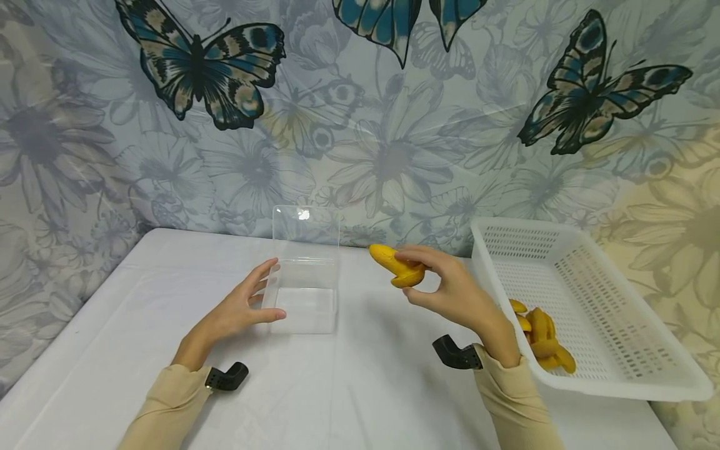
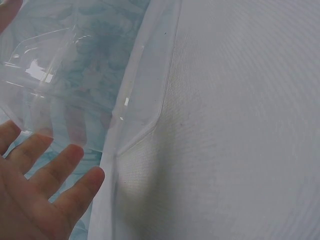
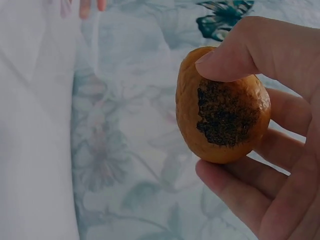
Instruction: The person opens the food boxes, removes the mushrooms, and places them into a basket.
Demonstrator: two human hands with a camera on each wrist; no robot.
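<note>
My right hand (image 1: 452, 281) holds a yellow, lumpy, rounded piece (image 1: 394, 262) above the table, left of the basket; I cannot tell its exact kind. In the right wrist view this yellow piece (image 3: 220, 107) shows a dark, rough patch, with the thumb across its top and fingers behind and below. A clear plastic box (image 1: 306, 309) stands on the table, its clear lid (image 1: 306, 231) raised at the back. Around the box's left side my left hand (image 1: 239, 306) spreads its fingers, thumb in front. In the left wrist view, the left hand's fingers (image 2: 55, 170) are extended beside the clear plastic.
A white perforated basket (image 1: 619, 325) stands at the right of the table. Several yellow pieces (image 1: 542, 344) lie at its left side. White cloth (image 1: 140, 300) covers the table, and a butterfly-patterned backdrop (image 1: 388, 144) hangs behind.
</note>
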